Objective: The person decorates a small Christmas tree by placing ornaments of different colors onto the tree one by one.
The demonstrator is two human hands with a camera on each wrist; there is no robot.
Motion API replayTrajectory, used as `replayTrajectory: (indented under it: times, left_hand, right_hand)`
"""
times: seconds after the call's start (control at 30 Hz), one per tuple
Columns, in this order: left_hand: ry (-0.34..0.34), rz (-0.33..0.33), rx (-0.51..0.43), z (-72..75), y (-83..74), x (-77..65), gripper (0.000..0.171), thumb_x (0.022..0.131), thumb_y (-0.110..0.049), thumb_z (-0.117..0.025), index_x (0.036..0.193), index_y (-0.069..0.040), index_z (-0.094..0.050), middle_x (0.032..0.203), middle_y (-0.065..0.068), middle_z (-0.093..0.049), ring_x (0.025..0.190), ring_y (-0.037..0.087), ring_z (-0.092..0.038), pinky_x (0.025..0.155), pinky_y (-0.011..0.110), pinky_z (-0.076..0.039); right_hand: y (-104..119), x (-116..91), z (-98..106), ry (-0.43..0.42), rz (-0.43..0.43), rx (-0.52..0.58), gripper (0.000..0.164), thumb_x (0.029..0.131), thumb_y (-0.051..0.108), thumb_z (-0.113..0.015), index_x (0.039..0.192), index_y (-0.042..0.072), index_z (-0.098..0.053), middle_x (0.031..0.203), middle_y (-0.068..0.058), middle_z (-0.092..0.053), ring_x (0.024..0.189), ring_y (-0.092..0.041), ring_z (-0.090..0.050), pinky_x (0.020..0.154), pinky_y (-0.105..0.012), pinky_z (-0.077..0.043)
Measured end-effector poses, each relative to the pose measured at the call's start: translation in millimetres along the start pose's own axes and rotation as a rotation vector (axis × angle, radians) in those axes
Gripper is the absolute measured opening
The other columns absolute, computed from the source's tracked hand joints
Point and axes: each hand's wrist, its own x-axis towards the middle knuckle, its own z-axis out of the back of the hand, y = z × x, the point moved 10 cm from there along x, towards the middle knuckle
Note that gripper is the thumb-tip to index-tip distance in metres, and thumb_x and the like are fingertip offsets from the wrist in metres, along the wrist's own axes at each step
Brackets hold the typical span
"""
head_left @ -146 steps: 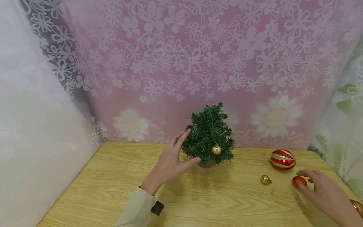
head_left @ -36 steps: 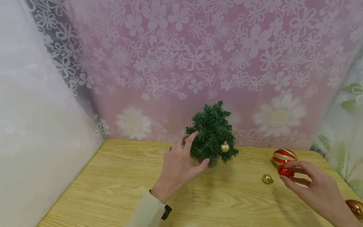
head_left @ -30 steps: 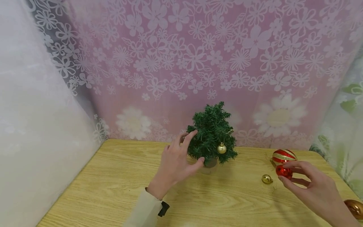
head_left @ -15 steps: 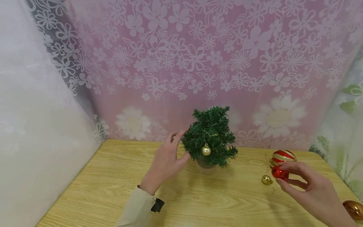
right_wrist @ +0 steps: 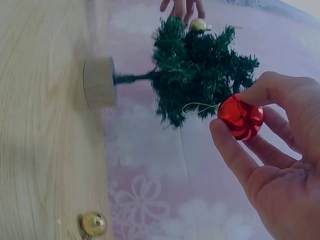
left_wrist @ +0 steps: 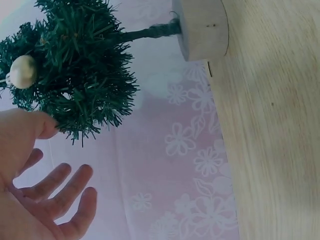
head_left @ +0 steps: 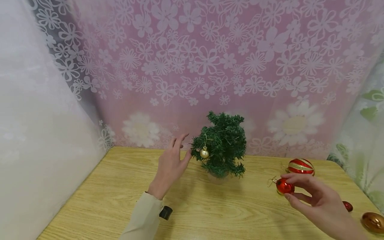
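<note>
A small green artificial Christmas tree (head_left: 226, 140) stands on a round wooden base (right_wrist: 99, 82). One gold Christmas ball (head_left: 204, 152) hangs on its left side. My left hand (head_left: 171, 166) is beside that side, thumb tip right at the branch ends and fingers loosely bent with nothing in them. Between thumb and fingers, my right hand (head_left: 318, 200) pinches a shiny red Christmas ball (head_left: 284, 186) above the table, right of the tree. Its gold string loop (right_wrist: 197, 107) points toward the tree.
A large red-and-gold striped ornament (head_left: 301, 166) lies at the table's back right. Past my right hand are a dark red ornament (head_left: 348, 206) and a copper one (head_left: 373, 222). A small gold ball (right_wrist: 94, 224) also lies on the wooden table (head_left: 114, 200). A flowered curtain (head_left: 168, 83) hangs behind.
The tree has turned, bringing its gold ball from the right side to the left. My right hand picked the red ball off the table and moved it left. My left hand drew back slightly.
</note>
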Motion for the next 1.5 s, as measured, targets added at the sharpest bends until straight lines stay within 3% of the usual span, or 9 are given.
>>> replayTrajectory:
  times: [0.13,0.23,0.33,0.5,0.7,0.87,1.1,1.27,1.5]
  left_hand:
    - [-0.093,-0.004,-0.057,7.8,-0.2,-6.3,0.040,0.099,-0.022,-0.067,0.138,-0.019,-0.060,0.122,0.006,-0.068,0.099,0.023,-0.072,0.049,0.023,-0.045]
    - [-0.157,-0.069,-0.109,14.3,-9.6,-16.7,0.028,0.098,-0.018,-0.068,0.126,-0.016,-0.067,0.109,0.003,-0.073,0.093,0.019,-0.073,0.061,0.027,-0.053]
    - [-0.165,-0.160,-0.161,15.0,-25.6,-30.1,0.021,0.095,-0.014,-0.071,0.116,-0.013,-0.072,0.097,0.000,-0.074,0.084,0.012,-0.071,0.069,0.027,-0.056]
    - [-0.052,-0.216,-0.281,-0.9,-49.4,-49.4,0.016,0.095,-0.013,-0.072,0.111,-0.013,-0.073,0.090,-0.005,-0.074,0.080,0.004,-0.067,0.070,0.022,-0.054]
    - [0.158,-0.141,-0.451,-29.9,-69.4,-63.5,0.016,0.099,-0.019,-0.069,0.114,-0.019,-0.072,0.095,-0.009,-0.074,0.085,0.001,-0.066,0.073,0.024,-0.055]
    - [0.273,-0.099,-0.538,-45.6,-82.6,-67.5,0.016,0.101,-0.025,-0.066,0.116,-0.025,-0.071,0.100,-0.009,-0.074,0.089,-0.001,-0.066,0.076,0.024,-0.055]
    - [0.310,-0.103,-0.525,-54.0,-95.0,-67.5,0.017,0.100,-0.022,-0.066,0.116,-0.024,-0.072,0.102,-0.009,-0.074,0.088,-0.004,-0.066,0.076,0.023,-0.055]
    - [0.368,-0.128,-0.530,-63.2,-102.7,-70.4,0.020,0.101,-0.029,-0.065,0.120,-0.025,-0.072,0.107,-0.010,-0.074,0.090,-0.007,-0.066,0.076,0.021,-0.054]
    - [0.438,-0.174,-0.527,-72.0,-109.9,-76.2,0.018,0.102,-0.032,-0.063,0.114,-0.025,-0.076,0.111,-0.010,-0.073,0.089,-0.011,-0.065,0.075,0.017,-0.051]
  right_hand:
    - [2,0,-8,0.041,0.007,0.158,0.043,0.087,-0.021,-0.065,0.127,-0.008,-0.057,0.130,0.006,-0.066,0.110,-0.003,-0.071,0.079,-0.020,-0.060]
    - [2,0,-11,0.060,-0.011,0.163,0.046,0.088,-0.022,-0.063,0.131,-0.007,-0.057,0.131,0.007,-0.066,0.109,-0.003,-0.071,0.080,-0.020,-0.060]
    - [5,1,-15,0.079,-0.015,0.186,0.045,0.089,-0.022,-0.061,0.131,-0.007,-0.057,0.134,0.005,-0.064,0.112,-0.004,-0.071,0.082,-0.022,-0.060]
    - [9,2,-20,0.087,-0.012,0.211,0.043,0.089,-0.023,-0.060,0.129,-0.007,-0.057,0.138,0.005,-0.061,0.115,-0.003,-0.069,0.083,-0.021,-0.060]
    - [9,3,-27,0.062,-0.040,0.229,0.038,0.088,-0.020,-0.065,0.123,-0.006,-0.059,0.129,0.002,-0.061,0.109,-0.007,-0.071,0.080,-0.024,-0.061]
    - [12,3,-35,0.080,-0.038,0.243,0.036,0.088,-0.019,-0.066,0.120,-0.004,-0.061,0.124,0.002,-0.063,0.105,-0.010,-0.072,0.080,-0.026,-0.062]
    - [23,4,-49,0.155,0.025,0.288,0.039,0.088,-0.021,-0.063,0.123,-0.005,-0.059,0.129,0.002,-0.063,0.114,-0.007,-0.068,0.083,-0.025,-0.061]
    - [31,4,-60,0.194,0.079,0.343,0.042,0.088,-0.025,-0.060,0.125,-0.005,-0.059,0.132,0.000,-0.063,0.119,-0.007,-0.066,0.084,-0.025,-0.061]
    - [34,3,-71,0.231,0.048,0.290,0.039,0.090,-0.017,-0.064,0.125,0.000,-0.060,0.131,0.004,-0.062,0.115,-0.008,-0.068,0.085,-0.026,-0.061]
